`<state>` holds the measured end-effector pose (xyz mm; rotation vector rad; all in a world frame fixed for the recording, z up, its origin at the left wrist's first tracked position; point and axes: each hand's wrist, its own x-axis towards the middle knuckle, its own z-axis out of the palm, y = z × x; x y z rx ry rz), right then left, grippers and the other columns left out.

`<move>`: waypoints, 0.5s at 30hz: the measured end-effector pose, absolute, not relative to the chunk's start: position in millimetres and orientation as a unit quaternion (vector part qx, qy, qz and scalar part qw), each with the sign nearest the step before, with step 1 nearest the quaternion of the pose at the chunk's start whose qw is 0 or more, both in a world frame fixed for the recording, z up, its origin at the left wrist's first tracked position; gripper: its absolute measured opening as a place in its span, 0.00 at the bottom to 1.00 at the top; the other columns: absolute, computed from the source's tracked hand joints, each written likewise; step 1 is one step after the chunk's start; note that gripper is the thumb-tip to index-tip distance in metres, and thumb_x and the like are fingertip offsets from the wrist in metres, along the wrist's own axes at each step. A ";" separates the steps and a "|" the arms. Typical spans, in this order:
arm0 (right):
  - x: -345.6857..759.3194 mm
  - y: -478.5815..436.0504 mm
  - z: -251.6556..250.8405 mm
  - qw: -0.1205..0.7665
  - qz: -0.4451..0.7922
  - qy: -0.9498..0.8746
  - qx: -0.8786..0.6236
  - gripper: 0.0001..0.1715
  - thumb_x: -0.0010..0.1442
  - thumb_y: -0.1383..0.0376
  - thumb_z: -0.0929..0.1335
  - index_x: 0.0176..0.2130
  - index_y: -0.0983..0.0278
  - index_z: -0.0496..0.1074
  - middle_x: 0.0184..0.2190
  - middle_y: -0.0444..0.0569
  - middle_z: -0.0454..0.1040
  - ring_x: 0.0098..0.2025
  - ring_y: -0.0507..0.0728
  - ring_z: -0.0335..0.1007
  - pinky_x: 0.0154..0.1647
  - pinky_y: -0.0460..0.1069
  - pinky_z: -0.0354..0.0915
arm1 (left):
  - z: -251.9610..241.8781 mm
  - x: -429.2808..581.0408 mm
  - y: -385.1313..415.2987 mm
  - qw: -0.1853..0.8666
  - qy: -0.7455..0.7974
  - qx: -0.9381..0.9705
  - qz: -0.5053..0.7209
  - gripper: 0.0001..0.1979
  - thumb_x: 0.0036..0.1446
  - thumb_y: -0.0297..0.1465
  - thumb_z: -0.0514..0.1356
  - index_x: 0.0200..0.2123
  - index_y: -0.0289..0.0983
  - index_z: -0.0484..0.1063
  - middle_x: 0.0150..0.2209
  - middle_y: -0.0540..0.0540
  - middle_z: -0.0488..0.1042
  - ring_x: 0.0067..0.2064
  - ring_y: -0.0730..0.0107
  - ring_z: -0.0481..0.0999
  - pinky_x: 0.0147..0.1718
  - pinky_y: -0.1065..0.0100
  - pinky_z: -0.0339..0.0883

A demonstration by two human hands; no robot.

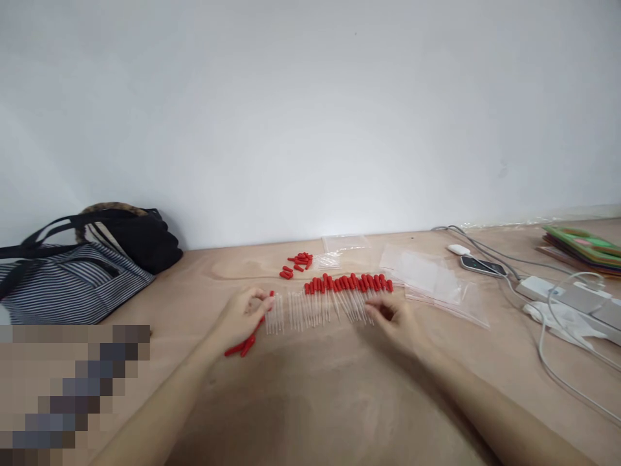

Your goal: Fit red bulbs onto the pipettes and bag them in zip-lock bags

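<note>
Glass droppers [317,309] with red rubber bulbs lie side by side in a row on the wooden table. At the row's left end are several bare glass tubes [275,315] without bulbs. My left hand [245,315] is beside these tubes, its thumb and fingers pinched on a small red rubber bulb [272,293], partly hidden by the fingertips. My right hand [395,317] is at the row's right end, with thumb and forefinger closed on a dropper's glass stem; the grip is partly hidden. Several loose red bulbs [247,346] lie beneath my left wrist.
More red bulbs [301,260] lie in a pile behind the row. Clear plastic bags [427,275] are spread at the back right. Farther right are cables, a power strip [577,298] and a small black device [482,266]. A striped bag [101,285] stands left.
</note>
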<state>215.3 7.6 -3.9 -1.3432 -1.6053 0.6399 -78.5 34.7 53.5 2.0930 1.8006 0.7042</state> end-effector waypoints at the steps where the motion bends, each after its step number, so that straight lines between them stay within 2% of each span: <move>1: 204.5 0.3 -2.5 0.463 0.350 -0.633 -0.513 0.18 0.50 0.55 0.65 0.35 0.66 0.72 0.26 0.49 0.72 0.25 0.53 0.65 0.27 0.48 0.60 | 52.3 -63.8 23.9 0.212 0.582 0.742 0.256 0.11 0.52 0.38 0.50 0.30 0.37 0.68 0.31 0.47 0.72 0.33 0.67 0.70 0.31 0.68 0.63; 3: 185.0 -13.2 -0.1 0.448 0.504 -0.590 -0.445 0.23 0.48 0.55 0.67 0.42 0.65 0.69 0.27 0.48 0.73 0.27 0.52 0.66 0.29 0.48 0.62 | 46.7 -33.3 0.5 0.283 0.541 0.745 0.269 0.09 0.51 0.36 0.52 0.28 0.37 0.66 0.23 0.51 0.70 0.25 0.72 0.69 0.24 0.72 0.62; 5: 171.3 -22.6 1.6 0.442 0.590 -0.547 -0.397 0.23 0.46 0.55 0.69 0.41 0.64 0.70 0.26 0.46 0.73 0.25 0.51 0.66 0.29 0.48 0.62 | 39.0 -7.1 -20.8 0.318 0.525 0.749 0.252 0.07 0.49 0.34 0.54 0.24 0.37 0.66 0.19 0.53 0.68 0.22 0.74 0.66 0.21 0.74 0.59; 8: 162.6 -27.2 1.5 0.435 0.642 -0.516 -0.365 0.18 0.43 0.55 0.70 0.31 0.66 0.73 0.23 0.44 0.73 0.23 0.49 0.65 0.29 0.47 0.61 | 29.7 14.4 -39.5 0.367 0.499 0.739 0.266 0.07 0.48 0.32 0.55 0.22 0.36 0.65 0.20 0.53 0.69 0.21 0.77 0.65 0.20 0.75 0.59; 11: 161.8 -25.3 -1.3 0.440 0.629 -0.522 -0.370 0.19 0.45 0.52 0.69 0.22 0.67 0.69 0.18 0.43 0.70 0.21 0.48 0.64 0.26 0.45 0.61 | 29.1 12.2 -36.1 0.389 0.478 0.744 0.260 0.07 0.49 0.33 0.55 0.24 0.36 0.68 0.22 0.51 0.72 0.23 0.75 0.68 0.22 0.75 0.61; 13: 162.3 -23.3 -2.9 0.457 0.607 -0.521 -0.390 0.21 0.46 0.50 0.67 0.22 0.67 0.66 0.16 0.42 0.68 0.20 0.48 0.64 0.23 0.44 0.61 | 34.5 -1.8 -20.7 0.338 0.486 0.770 0.238 0.09 0.50 0.34 0.54 0.27 0.37 0.70 0.25 0.50 0.73 0.27 0.72 0.71 0.26 0.73 0.63; 15: 163.0 -21.8 -3.5 0.468 0.601 -0.504 -0.407 0.23 0.47 0.48 0.65 0.24 0.66 0.64 0.18 0.42 0.68 0.19 0.47 0.65 0.20 0.43 0.61 | 42.4 -24.1 3.0 0.199 0.544 0.786 0.216 0.10 0.51 0.35 0.52 0.28 0.38 0.72 0.30 0.48 0.74 0.34 0.68 0.71 0.34 0.70 0.63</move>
